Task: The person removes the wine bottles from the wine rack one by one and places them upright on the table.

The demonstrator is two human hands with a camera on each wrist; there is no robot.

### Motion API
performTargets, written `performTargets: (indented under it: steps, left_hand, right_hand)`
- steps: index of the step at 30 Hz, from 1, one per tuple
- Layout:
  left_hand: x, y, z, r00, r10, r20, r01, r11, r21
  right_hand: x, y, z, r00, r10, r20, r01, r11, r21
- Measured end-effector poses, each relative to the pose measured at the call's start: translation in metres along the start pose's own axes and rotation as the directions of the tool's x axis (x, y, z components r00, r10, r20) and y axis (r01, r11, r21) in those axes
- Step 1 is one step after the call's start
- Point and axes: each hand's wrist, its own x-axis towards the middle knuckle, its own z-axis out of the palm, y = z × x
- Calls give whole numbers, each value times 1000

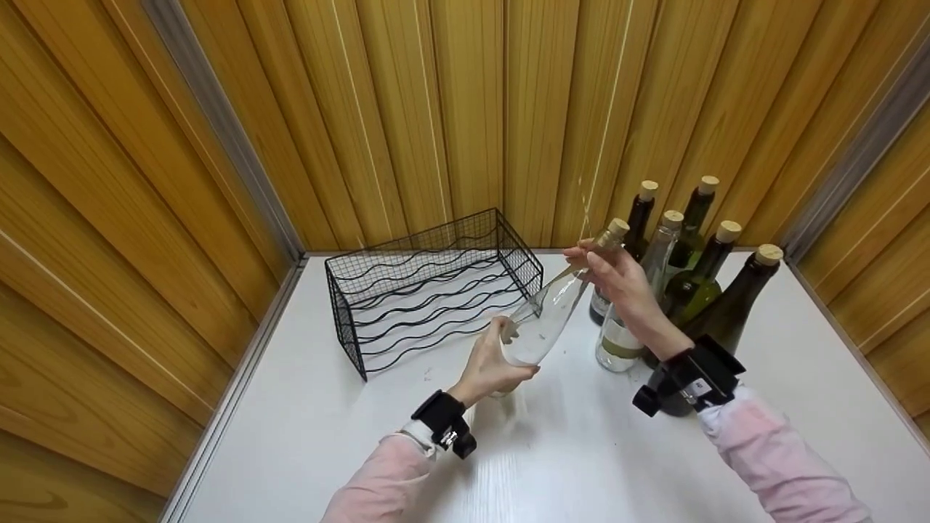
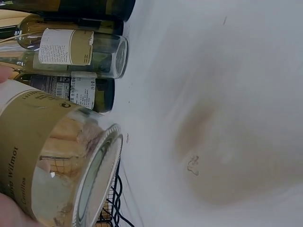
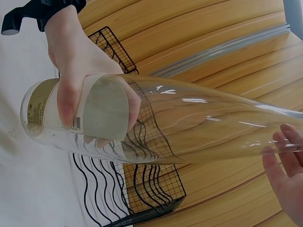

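Note:
A clear glass bottle (image 1: 541,323) with a cork and a gold label is held tilted above the white table (image 1: 305,407). My left hand (image 1: 498,359) grips its lower body near the base, fingers wrapped over the label (image 3: 102,111). My right hand (image 1: 592,263) holds the neck just under the cork, and its fingers (image 3: 284,163) lie along the narrow glass. The bottle's round base (image 2: 97,172) fills the lower left of the left wrist view. A black wire rack (image 1: 429,287) with wavy shelves stands behind the bottle, open side toward me and holding nothing.
Several corked wine bottles (image 1: 701,280), green, dark and clear, stand in a cluster at the right rear, right behind my right hand. Two of them (image 2: 75,52) show close beside the held bottle. Wooden panel walls (image 1: 465,109) enclose the table on three sides.

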Motion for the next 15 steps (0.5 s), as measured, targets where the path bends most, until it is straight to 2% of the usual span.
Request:
performTargets:
  steps: [5,9,15]
  left_hand:
    - [-2,2,4,1000,-23,1,23,999,-36]
    - [-4,2,8,999,-37,14,37,998,-54]
    - [-5,3,13,997,-51,50,55,994,-90]
  right_hand:
    - [1,4,6,997,-27,-66,27,1000,5]
    - [4,7,10,994,-37,-98,42,998,48]
    - [5,13,18,982,-117,-146,135,984,115]
